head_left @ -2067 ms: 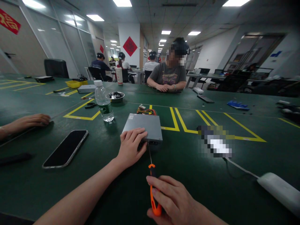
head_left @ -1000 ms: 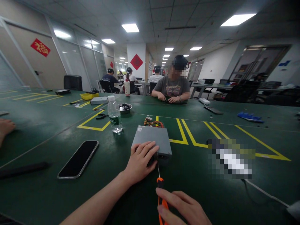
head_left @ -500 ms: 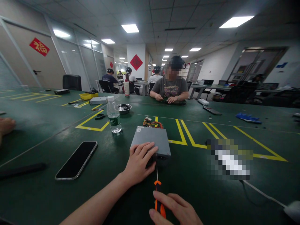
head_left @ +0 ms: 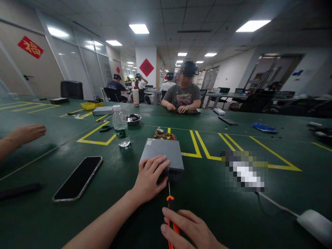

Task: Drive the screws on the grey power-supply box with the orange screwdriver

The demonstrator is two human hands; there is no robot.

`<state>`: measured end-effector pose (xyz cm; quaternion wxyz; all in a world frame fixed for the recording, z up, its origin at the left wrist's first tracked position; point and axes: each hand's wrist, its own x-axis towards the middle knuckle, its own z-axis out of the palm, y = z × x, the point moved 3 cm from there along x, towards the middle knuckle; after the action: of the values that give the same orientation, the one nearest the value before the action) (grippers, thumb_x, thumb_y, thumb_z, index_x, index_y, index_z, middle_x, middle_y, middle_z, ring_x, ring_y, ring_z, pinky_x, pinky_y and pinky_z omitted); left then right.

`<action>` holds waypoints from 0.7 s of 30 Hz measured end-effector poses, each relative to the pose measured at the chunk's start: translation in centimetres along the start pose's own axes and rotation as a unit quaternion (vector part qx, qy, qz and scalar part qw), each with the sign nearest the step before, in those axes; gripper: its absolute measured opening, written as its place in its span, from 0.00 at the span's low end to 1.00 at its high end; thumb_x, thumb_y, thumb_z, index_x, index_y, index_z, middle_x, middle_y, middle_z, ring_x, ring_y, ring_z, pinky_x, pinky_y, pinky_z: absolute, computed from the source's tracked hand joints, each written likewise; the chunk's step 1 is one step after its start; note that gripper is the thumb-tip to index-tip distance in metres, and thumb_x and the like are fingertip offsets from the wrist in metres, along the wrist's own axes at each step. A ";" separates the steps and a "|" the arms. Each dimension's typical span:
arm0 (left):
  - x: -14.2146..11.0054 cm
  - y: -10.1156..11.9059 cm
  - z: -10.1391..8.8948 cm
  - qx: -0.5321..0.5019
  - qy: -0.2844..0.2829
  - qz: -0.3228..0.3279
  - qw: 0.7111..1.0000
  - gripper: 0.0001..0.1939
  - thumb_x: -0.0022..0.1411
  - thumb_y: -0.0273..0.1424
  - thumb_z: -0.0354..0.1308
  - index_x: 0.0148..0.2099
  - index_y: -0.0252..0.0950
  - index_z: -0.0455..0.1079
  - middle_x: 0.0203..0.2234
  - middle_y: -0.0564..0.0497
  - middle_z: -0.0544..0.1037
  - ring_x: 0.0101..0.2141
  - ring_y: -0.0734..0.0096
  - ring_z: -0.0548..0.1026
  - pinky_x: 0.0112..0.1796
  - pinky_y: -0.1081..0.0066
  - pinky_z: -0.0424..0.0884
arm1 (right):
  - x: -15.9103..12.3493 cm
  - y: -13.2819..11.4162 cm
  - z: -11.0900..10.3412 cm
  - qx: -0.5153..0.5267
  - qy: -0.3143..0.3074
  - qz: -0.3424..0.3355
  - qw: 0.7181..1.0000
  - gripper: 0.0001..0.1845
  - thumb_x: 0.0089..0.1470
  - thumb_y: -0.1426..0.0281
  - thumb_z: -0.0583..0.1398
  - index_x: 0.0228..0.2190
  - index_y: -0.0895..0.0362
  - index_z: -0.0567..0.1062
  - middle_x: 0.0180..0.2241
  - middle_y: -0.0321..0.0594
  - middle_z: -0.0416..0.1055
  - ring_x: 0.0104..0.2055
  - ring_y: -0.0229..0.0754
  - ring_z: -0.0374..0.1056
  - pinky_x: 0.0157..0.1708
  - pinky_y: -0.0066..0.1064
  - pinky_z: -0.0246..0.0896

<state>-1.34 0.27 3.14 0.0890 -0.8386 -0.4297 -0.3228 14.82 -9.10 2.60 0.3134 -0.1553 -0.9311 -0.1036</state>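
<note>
A grey metal computer power supply unit (head_left: 164,148) lies on the green table, its bundle of coloured wires (head_left: 166,134) at the far side. My left hand (head_left: 150,176) grips its near left corner, fingers across the top and thumb low at the front. My right hand (head_left: 190,228) holds a screwdriver (head_left: 170,204) by its orange and black handle between thumb and fingers. The screwdriver's shaft points away from me to the unit's near face, close to my left thumb. Whether the tip sits in a screw, I cannot tell.
Left of the unit stand a water bottle (head_left: 120,129) and a metal bowl (head_left: 133,119) with small parts. A phone (head_left: 77,178) lies nearer me. Another person's hand (head_left: 28,135) is at far left. A white cable (head_left: 277,204) runs at right; a person (head_left: 183,93) sits opposite.
The view has shifted slightly to the right. Another person's hand at the left reaches further into view. My hands keep nearly the same hold on the power supply unit and screwdriver.
</note>
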 end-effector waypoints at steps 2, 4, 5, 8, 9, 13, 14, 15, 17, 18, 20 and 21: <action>0.0 0.1 -0.1 -0.001 0.001 0.000 1.000 0.22 0.59 0.32 0.52 0.57 0.44 0.59 0.55 0.50 0.66 0.53 0.62 0.63 0.49 0.60 0.51 | -0.1 0.0 0.1 -0.002 -0.005 0.003 1.000 0.18 0.66 0.65 0.43 0.49 0.62 0.63 0.46 0.53 0.71 0.48 0.38 0.69 0.42 0.30 0.67; 0.0 0.1 -0.1 -0.002 0.001 0.002 1.000 0.22 0.59 0.32 0.51 0.57 0.44 0.59 0.55 0.50 0.66 0.53 0.63 0.63 0.49 0.60 0.51 | 0.0 0.0 0.0 -0.002 -0.008 0.001 1.000 0.18 0.66 0.65 0.43 0.49 0.62 0.63 0.46 0.52 0.71 0.49 0.39 0.68 0.42 0.31 0.67; 0.0 0.1 -0.1 -0.002 0.000 0.001 1.000 0.22 0.59 0.32 0.52 0.57 0.44 0.59 0.55 0.50 0.66 0.53 0.62 0.63 0.49 0.60 0.51 | 0.0 0.0 0.0 -0.001 -0.013 -0.001 1.000 0.18 0.66 0.66 0.43 0.49 0.63 0.63 0.46 0.53 0.71 0.50 0.39 0.67 0.42 0.31 0.67; 0.0 0.1 -0.1 0.000 0.001 0.001 1.000 0.23 0.58 0.32 0.52 0.57 0.43 0.60 0.55 0.49 0.66 0.53 0.61 0.63 0.49 0.60 0.52 | -0.1 0.0 0.1 0.004 -0.024 -0.006 1.000 0.18 0.66 0.66 0.44 0.50 0.63 0.63 0.47 0.53 0.70 0.53 0.40 0.64 0.43 0.31 0.66; 0.1 0.0 -0.1 0.002 0.002 0.002 1.000 0.23 0.58 0.32 0.52 0.57 0.43 0.60 0.55 0.49 0.66 0.53 0.61 0.63 0.49 0.60 0.52 | -0.2 0.1 0.2 0.004 -0.028 -0.005 1.000 0.18 0.66 0.65 0.44 0.50 0.63 0.62 0.48 0.53 0.69 0.53 0.40 0.64 0.44 0.31 0.66; 0.0 0.0 -0.1 0.015 0.003 0.005 1.000 0.24 0.58 0.32 0.53 0.57 0.43 0.60 0.54 0.49 0.67 0.53 0.61 0.64 0.48 0.60 0.53 | -0.2 0.1 0.3 0.006 -0.031 -0.001 0.999 0.19 0.66 0.65 0.44 0.50 0.64 0.62 0.48 0.53 0.69 0.52 0.41 0.65 0.44 0.32 0.66; 0.0 0.0 -0.1 0.016 0.003 0.006 1.000 0.24 0.58 0.32 0.53 0.57 0.43 0.60 0.54 0.49 0.67 0.53 0.61 0.64 0.49 0.60 0.53 | -0.1 0.1 0.2 0.007 -0.027 -0.001 1.000 0.19 0.66 0.65 0.44 0.50 0.64 0.62 0.47 0.54 0.70 0.51 0.41 0.66 0.44 0.32 0.66; 0.0 0.0 -0.1 0.016 0.003 0.006 1.000 0.23 0.58 0.33 0.53 0.57 0.43 0.60 0.55 0.49 0.67 0.53 0.61 0.64 0.49 0.60 0.53 | 0.1 0.1 0.0 0.009 -0.020 0.002 1.000 0.19 0.66 0.65 0.44 0.49 0.64 0.63 0.46 0.54 0.71 0.50 0.41 0.67 0.43 0.31 0.66; 0.0 0.1 0.0 0.012 0.003 0.005 1.000 0.23 0.58 0.33 0.52 0.57 0.43 0.60 0.55 0.49 0.67 0.53 0.62 0.64 0.49 0.60 0.52 | 0.7 0.1 -0.4 0.017 -0.004 0.016 1.000 0.18 0.66 0.65 0.44 0.47 0.64 0.64 0.43 0.54 0.72 0.45 0.40 0.70 0.40 0.30 0.67; 0.0 0.1 0.0 0.010 0.004 0.005 1.000 0.23 0.59 0.33 0.52 0.57 0.43 0.60 0.55 0.49 0.67 0.53 0.62 0.64 0.49 0.60 0.52 | 1.0 0.0 -0.5 0.023 0.004 0.023 0.999 0.18 0.66 0.64 0.43 0.46 0.63 0.65 0.42 0.53 0.73 0.42 0.40 0.71 0.39 0.29 0.67; 0.0 0.1 0.0 0.007 0.004 0.003 1.000 0.23 0.58 0.33 0.52 0.57 0.43 0.60 0.55 0.49 0.67 0.53 0.61 0.64 0.49 0.60 0.52 | 1.5 0.0 -0.7 0.030 0.024 0.035 0.999 0.18 0.65 0.63 0.44 0.42 0.61 0.66 0.40 0.52 0.73 0.38 0.39 0.72 0.36 0.29 0.67; 0.0 0.1 0.0 0.005 0.004 0.002 1.000 0.23 0.58 0.33 0.52 0.57 0.43 0.60 0.55 0.49 0.67 0.53 0.61 0.64 0.49 0.60 0.52 | 1.6 -0.1 -0.7 0.032 0.034 0.036 0.998 0.17 0.65 0.62 0.45 0.41 0.61 0.66 0.39 0.52 0.74 0.37 0.39 0.73 0.35 0.28 0.67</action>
<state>-1.25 0.22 3.17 0.0954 -0.8377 -0.4296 -0.3236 13.98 -9.00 4.08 0.3531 -0.1745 -0.9167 -0.0675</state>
